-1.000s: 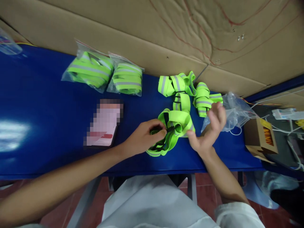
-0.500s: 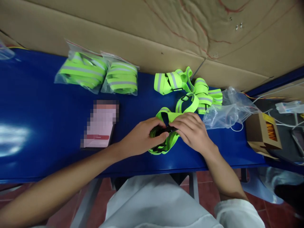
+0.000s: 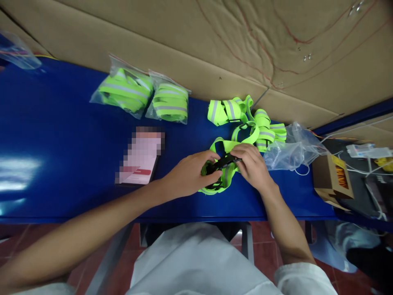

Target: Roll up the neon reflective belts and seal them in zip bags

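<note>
Well, the lime strap (image 3: 227, 180) sits loosely coiled in front of me, over the blue table (image 3: 184, 207) — my left hand (image 3: 193, 171) curls thumb and fingers round it, and my right hand (image 3: 253, 164) pinches the black buckle (image 3: 225, 161). I'd expect light, floppy webbing — the stiff, perhaps slick buckle seems the surest hold.
</note>
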The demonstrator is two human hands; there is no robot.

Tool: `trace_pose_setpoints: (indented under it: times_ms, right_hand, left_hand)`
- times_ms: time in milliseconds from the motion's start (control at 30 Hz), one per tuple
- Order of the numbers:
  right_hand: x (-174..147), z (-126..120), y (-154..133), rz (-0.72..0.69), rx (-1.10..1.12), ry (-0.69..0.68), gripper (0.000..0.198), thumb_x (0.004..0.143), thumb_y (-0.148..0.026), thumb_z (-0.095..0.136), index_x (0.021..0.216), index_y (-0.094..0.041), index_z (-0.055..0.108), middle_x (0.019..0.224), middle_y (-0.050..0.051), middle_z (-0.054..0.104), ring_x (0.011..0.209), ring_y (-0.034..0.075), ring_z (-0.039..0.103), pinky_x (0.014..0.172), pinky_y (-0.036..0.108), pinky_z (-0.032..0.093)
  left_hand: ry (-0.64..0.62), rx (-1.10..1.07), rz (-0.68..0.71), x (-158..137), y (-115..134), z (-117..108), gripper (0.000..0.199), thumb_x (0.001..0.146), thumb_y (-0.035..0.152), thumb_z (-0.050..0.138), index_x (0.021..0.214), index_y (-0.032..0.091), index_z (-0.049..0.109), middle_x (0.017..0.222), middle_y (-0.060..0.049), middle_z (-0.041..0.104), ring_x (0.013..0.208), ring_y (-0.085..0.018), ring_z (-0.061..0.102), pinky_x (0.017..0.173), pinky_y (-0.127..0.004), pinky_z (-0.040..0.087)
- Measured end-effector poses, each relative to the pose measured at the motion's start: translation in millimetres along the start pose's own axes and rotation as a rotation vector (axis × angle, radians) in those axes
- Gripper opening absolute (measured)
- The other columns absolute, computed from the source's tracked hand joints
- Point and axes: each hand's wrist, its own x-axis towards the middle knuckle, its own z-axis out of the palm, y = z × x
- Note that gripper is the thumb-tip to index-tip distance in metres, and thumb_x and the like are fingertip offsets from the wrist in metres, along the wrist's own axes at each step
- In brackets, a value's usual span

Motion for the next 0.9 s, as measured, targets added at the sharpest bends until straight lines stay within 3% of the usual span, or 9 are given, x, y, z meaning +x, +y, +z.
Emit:
trace_pose_setpoints:
  times_ms: [100, 200, 333, 433, 500, 567, 733, 900]
  right_hand:
    - [-5.7, -5.2, 11.1, 0.149, -0.011, 0.136, 0.025, 0.100, -0.017, 0.061, 0.124, -0.023, 0.063, 0.118, 0.012, 0.073, 0.114, 0.028, 0.069, 0.097, 0.047, 0.057]
    - [-9.5, -7.2, 15.6, 0.376, -0.004, 0.338, 0.019, 0.096, -0.027, 0.070, 0.114, -0.023, 0.066, 0.107, 0.007, 0.075, 0.101, 0.024, 0.071, 0.089, 0.041, 0.057]
    - [-10.1, -3.8, 11.3, 0.582, 0.182, 0.553, 0.022, 0.092, -0.039, 0.075, 0.099, -0.022, 0.063, 0.089, 0.001, 0.069, 0.082, 0.019, 0.066, 0.078, 0.034, 0.054]
    - [-9.4, -1.6, 7.9, 0.676, 0.338, 0.731, 0.028, 0.088, -0.044, 0.077, 0.092, -0.023, 0.059, 0.085, -0.002, 0.063, 0.078, 0.016, 0.062, 0.077, 0.032, 0.052]
    - [-8.8, -2.0, 8.8, 0.714, 0.421, 0.839, 0.029, 0.085, -0.044, 0.079, 0.091, -0.024, 0.059, 0.085, -0.003, 0.062, 0.079, 0.016, 0.062, 0.081, 0.033, 0.053]
    - [-8.5, -5.0, 13.4, 0.741, 0.471, 0.911, 0.026, 0.086, -0.044, 0.076, 0.093, -0.025, 0.060, 0.088, -0.002, 0.063, 0.081, 0.017, 0.064, 0.084, 0.035, 0.055]
    - [-11.2, -19.3, 33.6, 0.752, 0.488, 0.970, 0.024, 0.092, -0.044, 0.065, 0.109, -0.028, 0.066, 0.105, 0.005, 0.070, 0.097, 0.025, 0.070, 0.086, 0.044, 0.059]
    - [-10.1, -23.2, 39.0, 0.704, 0.413, 0.797, 0.039, 0.101, -0.050, 0.052, 0.129, -0.025, 0.062, 0.112, 0.012, 0.073, 0.097, 0.030, 0.074, 0.082, 0.051, 0.062]
  left_hand:
    - [0.081, -0.031, 0.072, -1.0, -1.0, 0.3, 0.028, 0.093, 0.031, 0.064, 0.119, 0.021, 0.068, 0.116, -0.002, 0.077, 0.106, -0.020, 0.072, 0.089, -0.031, 0.051]
    - [0.140, -0.077, 0.187, -1.4, -3.5, -2.2, 0.022, 0.101, 0.027, 0.056, 0.118, 0.022, 0.069, 0.117, -0.001, 0.077, 0.105, -0.016, 0.072, 0.089, -0.028, 0.052]
    - [0.133, 0.004, 0.289, -2.4, -6.8, -2.9, 0.021, 0.103, 0.029, 0.058, 0.118, 0.021, 0.071, 0.119, -0.003, 0.075, 0.113, -0.018, 0.069, 0.102, -0.031, 0.049]
    - [0.026, 0.045, 0.407, -6.0, -8.2, 3.0, 0.025, 0.101, 0.038, 0.063, 0.117, 0.020, 0.070, 0.118, -0.006, 0.070, 0.110, -0.019, 0.067, 0.099, -0.032, 0.051]
    - [-0.105, 0.137, 0.519, -8.8, -8.8, 8.6, 0.039, 0.093, 0.047, 0.074, 0.122, 0.021, 0.069, 0.121, -0.008, 0.067, 0.110, -0.023, 0.065, 0.098, -0.035, 0.051]
    - [-0.207, 0.270, 0.583, -10.3, -9.7, 12.8, 0.048, 0.088, 0.045, 0.082, 0.129, 0.024, 0.068, 0.127, -0.009, 0.066, 0.113, -0.026, 0.064, 0.100, -0.039, 0.049]
    - [-0.297, 0.171, 0.495, -3.9, -14.3, 9.6, 0.033, 0.105, 0.036, 0.060, 0.136, 0.030, 0.068, 0.128, -0.006, 0.070, 0.115, -0.021, 0.066, 0.100, -0.032, 0.049]
    - [-0.183, 0.157, 0.534, -1.0, -12.7, 1.4, 0.028, 0.106, 0.034, 0.054, 0.122, 0.027, 0.076, 0.127, -0.008, 0.074, 0.116, -0.022, 0.069, 0.102, -0.037, 0.048]
